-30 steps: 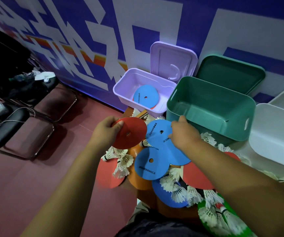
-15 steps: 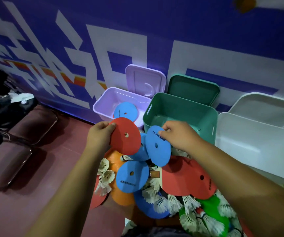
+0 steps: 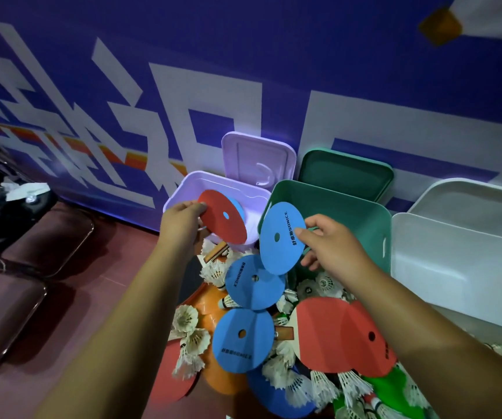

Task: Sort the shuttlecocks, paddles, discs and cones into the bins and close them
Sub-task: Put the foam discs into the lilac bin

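My left hand [image 3: 181,220] pinches a red disc [image 3: 221,220] by its edge, held over the open lilac bin [image 3: 183,184]; a blue disc lies inside, mostly hidden behind the red one. My right hand [image 3: 331,246] pinches a blue disc [image 3: 281,237] in front of the green bin [image 3: 334,201]. Below lies a heap: two more blue discs [image 3: 254,282] [image 3: 242,340], a red paddle [image 3: 322,337], a red disc [image 3: 367,343], orange cones [image 3: 210,309] and several white shuttlecocks [image 3: 192,340].
A white bin [image 3: 455,267] stands right of the green one. The lilac lid [image 3: 257,160], green lid [image 3: 345,173] and white lid [image 3: 470,204] lean against the blue wall behind their bins. Dark chairs [image 3: 32,237] stand on the red floor at left.
Both hands have lifted their discs away from the heap. The red disc has moved up over the lilac bin, and the blue disc has risen toward the green bin's front.
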